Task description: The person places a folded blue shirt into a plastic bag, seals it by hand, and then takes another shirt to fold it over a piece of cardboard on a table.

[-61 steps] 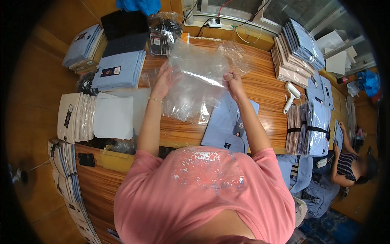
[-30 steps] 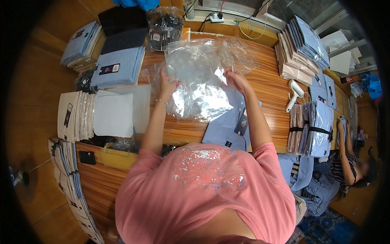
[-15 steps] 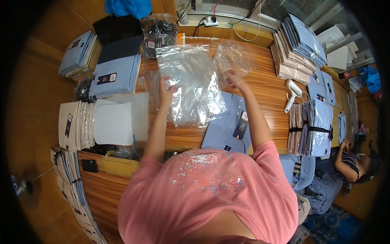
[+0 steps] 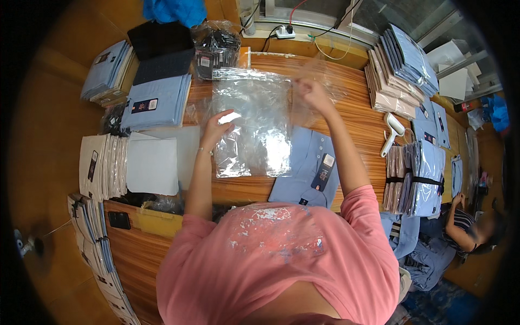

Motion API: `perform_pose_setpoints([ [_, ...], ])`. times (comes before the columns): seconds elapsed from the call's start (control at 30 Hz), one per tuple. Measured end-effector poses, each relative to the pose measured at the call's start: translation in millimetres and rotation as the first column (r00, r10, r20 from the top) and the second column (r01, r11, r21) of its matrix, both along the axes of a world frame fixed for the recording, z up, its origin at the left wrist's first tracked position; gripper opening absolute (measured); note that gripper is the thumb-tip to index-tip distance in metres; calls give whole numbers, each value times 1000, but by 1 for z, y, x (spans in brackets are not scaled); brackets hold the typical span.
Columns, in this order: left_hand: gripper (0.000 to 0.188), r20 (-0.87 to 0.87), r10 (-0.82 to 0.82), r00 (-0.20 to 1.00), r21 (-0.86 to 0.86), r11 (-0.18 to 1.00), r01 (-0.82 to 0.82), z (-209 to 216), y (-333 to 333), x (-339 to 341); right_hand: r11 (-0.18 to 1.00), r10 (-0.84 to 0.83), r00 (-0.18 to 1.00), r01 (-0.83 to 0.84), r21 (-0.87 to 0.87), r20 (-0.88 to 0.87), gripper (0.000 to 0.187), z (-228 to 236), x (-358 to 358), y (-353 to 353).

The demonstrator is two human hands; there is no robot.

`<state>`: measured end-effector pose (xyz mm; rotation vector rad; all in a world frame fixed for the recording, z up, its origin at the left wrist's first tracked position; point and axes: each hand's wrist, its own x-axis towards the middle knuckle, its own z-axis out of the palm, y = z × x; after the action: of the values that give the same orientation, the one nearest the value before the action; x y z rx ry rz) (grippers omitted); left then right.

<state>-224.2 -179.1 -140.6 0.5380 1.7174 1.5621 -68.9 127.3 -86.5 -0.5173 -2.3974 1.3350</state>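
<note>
A clear plastic bag (image 4: 252, 122), shiny with reflections, lies flat in front of me, perhaps with others beneath it. My left hand (image 4: 218, 131) rests on its left edge, thumb and fingers apart. At the bag's upper right corner, my right hand (image 4: 313, 95) has its fingers pinched together at the film. Behind that hand is another crumpled, see-through piece of plastic (image 4: 330, 86). A folded blue shirt (image 4: 298, 154) with a dark hang tag (image 4: 323, 172) lies nearer me, its upper left part under the bag.
Folded shirt stacks stand left (image 4: 103, 162) and right (image 4: 425, 179). White sheets (image 4: 154, 165) lie at left. A white lint roller (image 4: 392, 132) is at right, a bag of dark tags (image 4: 216, 54) at the back. A phone (image 4: 119, 220) lies lower left. Another person (image 4: 460, 227) sits far right.
The bag has straightened and shifted slightly nearer me. My right hand has moved up and left to its top right corner; my left hand stays at the left edge.
</note>
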Motion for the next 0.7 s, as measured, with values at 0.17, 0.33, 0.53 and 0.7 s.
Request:
perform_pose_setpoints([
  [0.17,40,234,95,968,-23,995,-92,-9,10,0,917,394,915,-397,27,89,18,8,-3,-126],
  [0.33,37,46,132,990,38,990,-134,-13,15,12,846,526,835,-533,1,160,19,-11,5,-193],
  [0.53,36,-180,34,983,69,997,-22,13,11,29,989,150,966,-150,14,-209,35,1,11,-156],
  [0.7,36,-54,-59,997,161,985,67,59,16,40,863,-417,906,418,-284,69,60,-24,33,-76],
])
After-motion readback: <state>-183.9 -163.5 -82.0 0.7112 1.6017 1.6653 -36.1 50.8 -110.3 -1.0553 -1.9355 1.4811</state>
